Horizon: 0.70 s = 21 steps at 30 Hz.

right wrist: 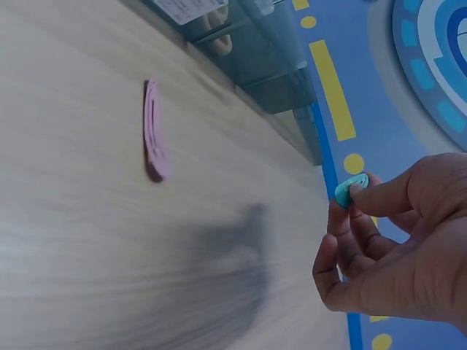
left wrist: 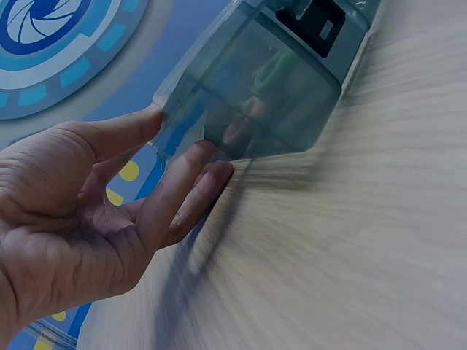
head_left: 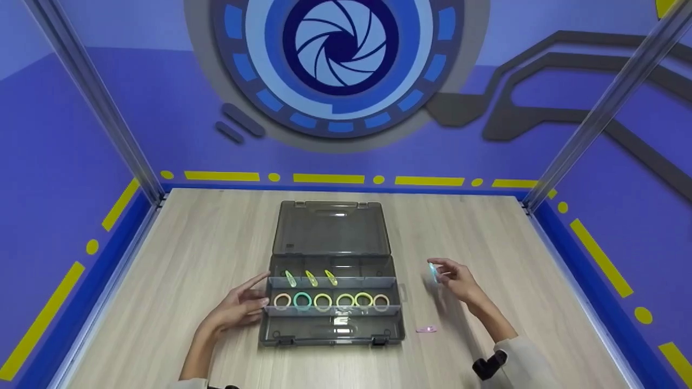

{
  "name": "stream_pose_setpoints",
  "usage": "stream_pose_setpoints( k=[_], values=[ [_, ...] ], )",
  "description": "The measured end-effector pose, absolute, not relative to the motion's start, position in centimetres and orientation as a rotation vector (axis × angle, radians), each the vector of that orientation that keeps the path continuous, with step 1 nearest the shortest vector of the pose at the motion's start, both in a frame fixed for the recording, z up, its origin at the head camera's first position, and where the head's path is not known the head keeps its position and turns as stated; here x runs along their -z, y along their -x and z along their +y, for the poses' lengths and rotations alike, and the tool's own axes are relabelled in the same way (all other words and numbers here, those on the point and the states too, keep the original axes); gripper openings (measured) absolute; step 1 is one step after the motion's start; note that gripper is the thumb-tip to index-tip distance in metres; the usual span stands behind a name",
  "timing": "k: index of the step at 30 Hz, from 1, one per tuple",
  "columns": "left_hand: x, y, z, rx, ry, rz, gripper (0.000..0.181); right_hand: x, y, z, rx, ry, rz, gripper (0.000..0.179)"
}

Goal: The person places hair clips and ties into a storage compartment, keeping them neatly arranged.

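Note:
A smoky clear plastic organizer box [head_left: 303, 327] lies with its lid [head_left: 332, 232] folded back. Its middle row holds several pastel hair ties [head_left: 303, 294]. In the row behind are three snap hair clips, one pale green [head_left: 291, 279] and two yellow [head_left: 311, 278]. My left hand [head_left: 238, 308] rests its fingertips against the box's left side wall. Out to the right, my right hand [head_left: 457, 280] pinches a teal hair clip [right wrist: 352, 189] between thumb and fingers, raised above the table. On the table between that hand and the box's front corner lies a pink hair clip [right wrist: 153, 131].
The box stands on a light wood-grain table [head_left: 205, 243]. Blue printed panels [head_left: 135, 108] wall in the back and both sides, with metal posts [head_left: 584, 119] at the rear corners. Two latches [head_left: 379, 340] stick out at the box's front edge.

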<state>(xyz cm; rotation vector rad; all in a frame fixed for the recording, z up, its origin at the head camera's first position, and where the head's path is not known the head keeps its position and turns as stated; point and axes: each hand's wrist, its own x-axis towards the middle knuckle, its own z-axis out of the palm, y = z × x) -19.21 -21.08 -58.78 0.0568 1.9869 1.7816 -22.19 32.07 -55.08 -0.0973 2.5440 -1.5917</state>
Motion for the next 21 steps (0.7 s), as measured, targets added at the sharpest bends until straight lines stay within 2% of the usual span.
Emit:
stream_pose_setpoints(
  k=[21],
  values=[
    [58.6, 19.1, -20.8, -1.795, -0.017, 1.990, 0.073, 51.8, 25.1, 27.5, 1.605, 0.274, 2.434, 0.042]
  ],
)
